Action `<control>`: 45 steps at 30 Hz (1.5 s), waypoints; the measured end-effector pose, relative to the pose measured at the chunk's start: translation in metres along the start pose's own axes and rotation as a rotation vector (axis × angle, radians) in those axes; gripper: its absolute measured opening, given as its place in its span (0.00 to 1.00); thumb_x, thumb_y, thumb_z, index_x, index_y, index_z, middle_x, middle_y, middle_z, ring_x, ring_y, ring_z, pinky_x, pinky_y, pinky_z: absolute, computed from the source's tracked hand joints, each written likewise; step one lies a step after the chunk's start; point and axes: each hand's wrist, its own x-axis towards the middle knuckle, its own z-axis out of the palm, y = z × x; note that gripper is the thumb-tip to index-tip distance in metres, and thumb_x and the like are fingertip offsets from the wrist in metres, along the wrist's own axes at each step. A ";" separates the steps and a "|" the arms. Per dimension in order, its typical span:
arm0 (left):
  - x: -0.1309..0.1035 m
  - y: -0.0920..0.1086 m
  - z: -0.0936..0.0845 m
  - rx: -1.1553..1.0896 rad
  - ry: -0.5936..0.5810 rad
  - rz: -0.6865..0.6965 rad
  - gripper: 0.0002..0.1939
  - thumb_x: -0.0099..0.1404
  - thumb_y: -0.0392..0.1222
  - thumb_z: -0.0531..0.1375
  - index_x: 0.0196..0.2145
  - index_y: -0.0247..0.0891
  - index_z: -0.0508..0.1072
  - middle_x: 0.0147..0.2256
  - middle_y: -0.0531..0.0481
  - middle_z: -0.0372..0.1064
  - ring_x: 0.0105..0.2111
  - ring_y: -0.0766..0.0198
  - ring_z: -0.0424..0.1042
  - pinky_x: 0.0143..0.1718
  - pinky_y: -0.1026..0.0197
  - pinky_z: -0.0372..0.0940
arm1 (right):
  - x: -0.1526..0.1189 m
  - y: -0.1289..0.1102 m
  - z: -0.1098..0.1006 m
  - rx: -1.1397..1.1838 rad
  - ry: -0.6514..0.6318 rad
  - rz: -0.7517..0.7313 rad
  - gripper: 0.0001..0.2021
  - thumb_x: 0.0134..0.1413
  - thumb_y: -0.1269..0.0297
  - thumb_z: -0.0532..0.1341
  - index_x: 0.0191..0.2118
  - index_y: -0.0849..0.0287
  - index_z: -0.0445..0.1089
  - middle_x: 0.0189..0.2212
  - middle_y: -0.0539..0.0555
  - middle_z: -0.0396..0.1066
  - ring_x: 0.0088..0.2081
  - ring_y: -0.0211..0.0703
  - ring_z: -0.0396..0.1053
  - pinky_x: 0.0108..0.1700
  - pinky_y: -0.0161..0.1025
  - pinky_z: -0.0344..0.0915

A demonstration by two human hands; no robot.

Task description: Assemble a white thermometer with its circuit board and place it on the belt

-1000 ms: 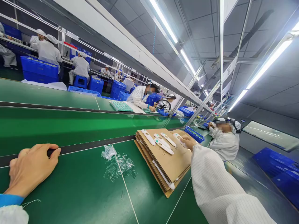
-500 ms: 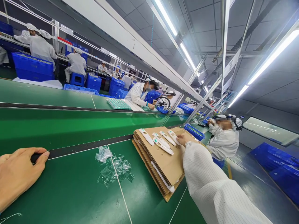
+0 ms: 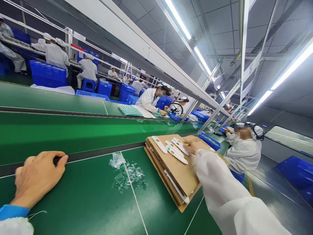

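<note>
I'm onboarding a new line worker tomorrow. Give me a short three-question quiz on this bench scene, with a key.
1. True or false: the left hand rests on the black strip that edges the green bench.
2. Multiple choice: the white plastic parts lie on (A) a blue crate, (B) a stack of cardboard sheets, (C) the crumpled clear plastic bags.
3. Fill in: the right hand reaches to the white parts on the ____.

Key
1. True: its fingers curl over the strip.
2. B.
3. Cardboard; whether the hand grips one cannot be made out.
</note>
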 end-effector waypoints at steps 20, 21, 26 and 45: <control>-0.014 -0.001 -0.004 -0.079 0.078 0.181 0.21 0.71 0.52 0.47 0.45 0.40 0.76 0.54 0.40 0.73 0.52 0.40 0.65 0.47 0.43 0.60 | -0.059 -0.092 -0.009 -0.256 -0.200 -0.185 0.12 0.63 0.56 0.63 0.41 0.60 0.74 0.42 0.57 0.76 0.43 0.44 0.73 0.51 0.47 0.69; -0.014 -0.001 -0.003 -0.082 0.077 0.184 0.21 0.70 0.52 0.47 0.45 0.40 0.76 0.54 0.40 0.73 0.52 0.40 0.65 0.47 0.43 0.60 | -0.058 -0.093 -0.008 -0.271 -0.197 -0.164 0.12 0.63 0.55 0.63 0.41 0.60 0.74 0.42 0.56 0.76 0.43 0.43 0.73 0.50 0.47 0.69; -0.016 -0.001 -0.004 -0.096 0.076 0.181 0.21 0.71 0.51 0.46 0.45 0.41 0.75 0.54 0.41 0.73 0.52 0.40 0.65 0.47 0.43 0.60 | -0.055 -0.099 -0.002 -0.309 -0.117 -0.106 0.14 0.65 0.57 0.61 0.48 0.61 0.72 0.46 0.57 0.75 0.45 0.44 0.73 0.52 0.48 0.68; -0.023 0.010 -0.012 -0.074 0.081 0.136 0.15 0.70 0.46 0.52 0.43 0.40 0.77 0.51 0.41 0.73 0.51 0.43 0.65 0.47 0.45 0.60 | -0.108 -0.165 -0.020 -0.025 -0.207 -0.376 0.17 0.58 0.51 0.60 0.46 0.54 0.76 0.41 0.57 0.79 0.42 0.54 0.74 0.43 0.43 0.66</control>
